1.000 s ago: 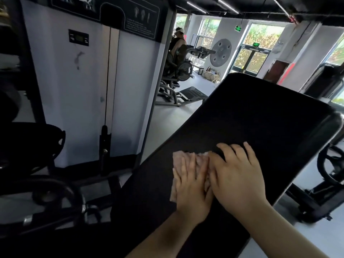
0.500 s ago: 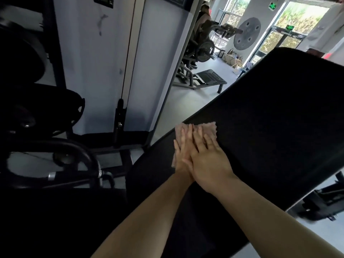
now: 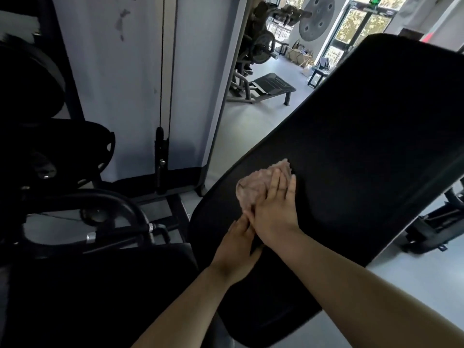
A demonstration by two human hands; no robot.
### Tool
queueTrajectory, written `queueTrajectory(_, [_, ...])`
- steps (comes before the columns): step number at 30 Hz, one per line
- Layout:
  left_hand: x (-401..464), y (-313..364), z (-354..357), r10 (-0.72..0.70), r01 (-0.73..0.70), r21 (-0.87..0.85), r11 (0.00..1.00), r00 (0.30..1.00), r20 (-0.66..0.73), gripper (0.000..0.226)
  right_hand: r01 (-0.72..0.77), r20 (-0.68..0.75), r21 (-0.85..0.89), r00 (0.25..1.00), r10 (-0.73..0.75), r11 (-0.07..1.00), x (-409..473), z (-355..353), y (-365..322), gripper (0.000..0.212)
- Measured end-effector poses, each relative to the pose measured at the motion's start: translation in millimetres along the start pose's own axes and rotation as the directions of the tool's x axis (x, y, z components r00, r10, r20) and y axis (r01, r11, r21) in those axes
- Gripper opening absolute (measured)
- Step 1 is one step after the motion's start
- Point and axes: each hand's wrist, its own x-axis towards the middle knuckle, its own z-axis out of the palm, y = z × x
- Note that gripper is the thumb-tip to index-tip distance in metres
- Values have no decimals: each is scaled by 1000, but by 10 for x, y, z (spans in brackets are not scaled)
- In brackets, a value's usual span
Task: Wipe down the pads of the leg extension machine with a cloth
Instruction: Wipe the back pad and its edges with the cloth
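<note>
Your right hand [image 3: 273, 209] presses flat on cloth [image 3: 253, 189]; left hand [image 3: 236, 243] flat behind. Cloth's bunching, could skip pad [image 3: 351, 146].

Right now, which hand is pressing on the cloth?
The right hand: its straight fingers lie on the cloth. The left hand sits lower, partly beneath it.

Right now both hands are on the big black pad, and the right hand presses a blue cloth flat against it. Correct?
Not quite: the cloth is pale pink, not blue, as the head view shows. The right hand presses it against the black pad, with the left hand beside it.
</note>
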Motion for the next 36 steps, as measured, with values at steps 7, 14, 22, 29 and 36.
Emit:
queueTrajectory(7, [-183, -525, -262, -293, 292, 68, 954, 956, 2, 51, -13, -25, -30, 1000, 12, 999, 391, 73, -159, 79])
queueTrajectory(14, [-493, -866, -78, -622, 682, -229, 695, 730, 285, 32, 320, 35, 42, 946, -322, 946, 245, 404, -617, 70])
queueTrajectory(22, [-514, -996, -79, -672, 775, -327, 541, 631, 387, 42, 230, 19, -92, 973, -229, 969, 60, 437, -222, 73])
queueTrajectory(29, [-382, -1233, -202, -733, 760, -497, 418, 606, 310, 43, 155, -105, -116, 980, -167, 981, 754, 97, -194, 68])
queueTrajectory(36, [-216, -1437, -126, -728, 735, -497, 461, 634, 262, 43, 304, -150, -109, 936, -318, 946, 683, 393, -729, 68])
